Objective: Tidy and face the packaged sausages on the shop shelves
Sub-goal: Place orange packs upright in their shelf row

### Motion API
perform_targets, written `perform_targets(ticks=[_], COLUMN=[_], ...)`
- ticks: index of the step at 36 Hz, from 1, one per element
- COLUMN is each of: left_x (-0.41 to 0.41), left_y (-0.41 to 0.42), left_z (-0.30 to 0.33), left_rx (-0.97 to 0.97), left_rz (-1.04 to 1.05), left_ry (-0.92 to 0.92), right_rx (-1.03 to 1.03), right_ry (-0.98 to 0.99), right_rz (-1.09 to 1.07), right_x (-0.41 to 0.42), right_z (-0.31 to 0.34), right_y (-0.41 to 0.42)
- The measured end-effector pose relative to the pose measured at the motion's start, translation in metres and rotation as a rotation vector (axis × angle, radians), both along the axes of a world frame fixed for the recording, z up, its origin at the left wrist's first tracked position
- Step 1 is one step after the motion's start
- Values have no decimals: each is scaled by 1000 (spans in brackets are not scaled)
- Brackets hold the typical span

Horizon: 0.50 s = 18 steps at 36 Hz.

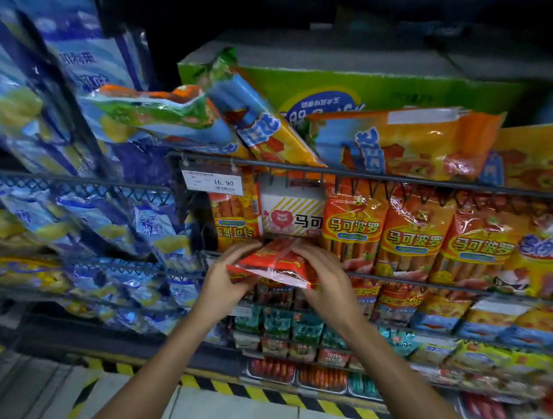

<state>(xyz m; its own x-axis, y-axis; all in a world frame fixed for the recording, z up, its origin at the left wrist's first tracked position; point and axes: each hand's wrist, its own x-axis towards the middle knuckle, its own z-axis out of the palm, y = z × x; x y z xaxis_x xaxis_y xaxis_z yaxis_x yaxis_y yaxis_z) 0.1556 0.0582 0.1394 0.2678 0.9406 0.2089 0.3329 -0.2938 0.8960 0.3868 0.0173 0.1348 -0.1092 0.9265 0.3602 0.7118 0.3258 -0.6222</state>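
Two hands, left [222, 279] and right [327, 284], each grasping end of glossy, crinkled red plastic pack [274, 262], flat, held before wire shelf [395, 280] of upright orange sausage packs [414, 233].

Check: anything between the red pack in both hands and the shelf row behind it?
Yes. The white carton and upright orange packs already fill the row right behind the red pack, held by left hand and right hand. No open slot visible.
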Motion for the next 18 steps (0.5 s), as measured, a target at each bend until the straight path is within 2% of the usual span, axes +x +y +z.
perform_targets(ticks=[7,10,12,18], left_x=[2,12,16,7], left_y=[27,34,37,46], left_z=[-5,8,16,28], left_rx=[-39,-158,-111,-159], left_rz=[-179,-121,-119,-225], left_ry=[-11,-17,-43,-107], right_rx=[-21,-36,-56,-55], right_ry=[48,159,224,394], right_rz=[-127,-254,-329,-298], right_x=[-7,-13,-17,-30], right_z=[5,22,37,62], right_y=[0,-1,-4,-11])
